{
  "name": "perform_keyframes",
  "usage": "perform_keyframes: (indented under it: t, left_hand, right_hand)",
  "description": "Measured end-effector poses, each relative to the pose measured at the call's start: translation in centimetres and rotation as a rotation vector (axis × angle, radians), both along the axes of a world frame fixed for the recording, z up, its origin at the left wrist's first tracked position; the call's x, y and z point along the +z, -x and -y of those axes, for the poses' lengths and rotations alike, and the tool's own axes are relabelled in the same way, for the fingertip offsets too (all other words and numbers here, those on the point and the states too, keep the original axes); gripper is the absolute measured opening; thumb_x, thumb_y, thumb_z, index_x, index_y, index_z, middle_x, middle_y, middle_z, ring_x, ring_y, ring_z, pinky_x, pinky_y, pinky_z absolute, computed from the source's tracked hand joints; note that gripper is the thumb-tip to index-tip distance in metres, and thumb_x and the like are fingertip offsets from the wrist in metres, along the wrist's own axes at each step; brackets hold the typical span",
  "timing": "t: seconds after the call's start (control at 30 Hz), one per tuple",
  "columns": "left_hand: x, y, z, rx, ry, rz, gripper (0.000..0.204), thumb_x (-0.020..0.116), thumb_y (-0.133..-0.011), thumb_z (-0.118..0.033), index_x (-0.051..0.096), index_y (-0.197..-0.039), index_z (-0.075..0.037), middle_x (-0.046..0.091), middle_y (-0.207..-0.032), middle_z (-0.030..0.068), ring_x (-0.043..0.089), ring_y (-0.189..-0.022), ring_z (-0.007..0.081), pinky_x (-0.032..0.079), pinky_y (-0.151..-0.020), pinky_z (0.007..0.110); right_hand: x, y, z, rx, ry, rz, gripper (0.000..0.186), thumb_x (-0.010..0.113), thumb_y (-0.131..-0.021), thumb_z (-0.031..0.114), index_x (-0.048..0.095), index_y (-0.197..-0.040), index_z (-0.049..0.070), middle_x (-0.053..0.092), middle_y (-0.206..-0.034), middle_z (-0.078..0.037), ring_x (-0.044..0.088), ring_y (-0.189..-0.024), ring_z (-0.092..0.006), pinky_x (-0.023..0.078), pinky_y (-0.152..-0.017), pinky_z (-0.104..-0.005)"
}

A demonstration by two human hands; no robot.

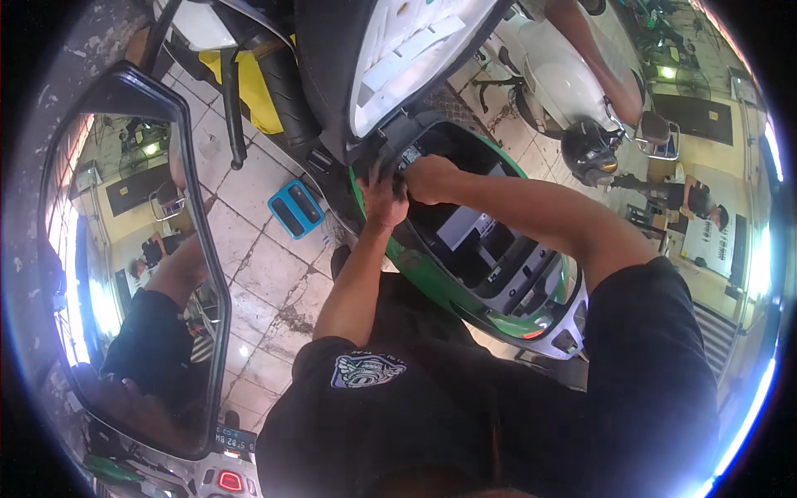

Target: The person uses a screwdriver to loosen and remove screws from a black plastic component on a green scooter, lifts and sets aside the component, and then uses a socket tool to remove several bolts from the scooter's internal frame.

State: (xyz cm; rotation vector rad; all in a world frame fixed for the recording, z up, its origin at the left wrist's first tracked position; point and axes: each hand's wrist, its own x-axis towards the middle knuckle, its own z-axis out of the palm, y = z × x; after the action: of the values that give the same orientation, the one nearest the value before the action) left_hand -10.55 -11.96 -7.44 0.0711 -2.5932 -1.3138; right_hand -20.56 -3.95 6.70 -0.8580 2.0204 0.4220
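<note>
A green scooter [506,319] stands below me with its seat [390,58] tipped up, showing the white underside. My left hand [383,199] presses on the black front rim of the open under-seat compartment [477,241], near the seat hinge. My right hand [427,177] is right beside it at the same spot, fingers curled around a small dark part there. What the fingers hold is hidden by the hands. Both forearms reach forward from my black shirt.
A large rear-view mirror [133,274] fills the left side. A blue and black box [295,209] lies on the tiled floor [266,274]. A yellow vehicle part [253,87] and a white scooter [556,79] with a dark helmet [588,153] stand behind. A seated person [693,199] is at right.
</note>
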Motion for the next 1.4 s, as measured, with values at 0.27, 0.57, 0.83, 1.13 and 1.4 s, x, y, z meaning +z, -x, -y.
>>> perform_keyframes:
  t: [0.27,0.57,0.83,1.13,1.4]
  left_hand:
    - [-0.4,0.7,-1.4,0.228,-0.239,0.253,0.089,0.073,-0.078,-0.032,0.03,-0.153,-0.014,0.027,-0.156,0.0231,0.027,-0.142,0.0438,0.022,-0.114,0.058]
    - [0.2,0.3,-3.0,0.308,-0.295,0.251,0.096,0.073,-0.077,-0.041,0.026,-0.156,-0.014,0.023,-0.16,0.0202,0.023,-0.146,0.0395,0.021,-0.116,0.055]
    - [1.7,-0.5,-2.7,0.26,-0.338,0.383,0.085,0.069,-0.078,-0.021,0.03,-0.153,-0.011,0.029,-0.156,0.0217,0.03,-0.139,0.0427,0.027,-0.11,0.054]
    - [1.1,0.5,-3.7,0.341,-0.236,0.153,0.067,0.067,-0.08,-0.023,0.043,-0.142,-0.007,0.044,-0.142,0.0223,0.037,-0.133,0.0416,0.033,-0.105,0.054]
    - [0.3,0.1,-4.7,0.337,-0.337,0.285,0.076,0.069,-0.078,-0.023,0.04,-0.147,-0.012,0.036,-0.151,0.019,0.03,-0.139,0.0421,0.024,-0.113,0.058]
  right_hand:
    - [-1.5,-0.3,-0.7,-0.129,0.077,0.011,0.02,0.062,-0.08,0.014,0.076,-0.089,0.003,0.073,-0.093,-0.018,0.072,-0.086,-0.0371,0.058,-0.074,-0.0454]
    - [-0.2,0.4,0.6,0.103,0.023,0.082,0.023,0.056,-0.085,0.015,0.076,-0.092,0.004,0.073,-0.088,-0.019,0.072,-0.09,-0.0357,0.058,-0.074,-0.0443]
    - [-7.1,2.0,-3.3,-1.104,-0.116,0.453,0.027,0.052,-0.09,0.018,0.069,-0.096,-0.001,0.067,-0.072,-0.02,0.066,-0.055,-0.0302,0.052,-0.047,-0.043]
    - [-5.2,2.0,-1.3,0.302,0.158,0.135,0.025,0.057,-0.086,0.018,0.072,-0.092,0.0,0.07,-0.085,-0.019,0.068,-0.075,-0.0355,0.054,-0.065,-0.0448]
    - [-7.0,3.1,-2.0,-0.035,0.018,0.339,0.021,0.056,-0.083,0.011,0.074,-0.089,0.002,0.071,-0.09,-0.02,0.072,-0.083,-0.0297,0.057,-0.065,-0.0423]
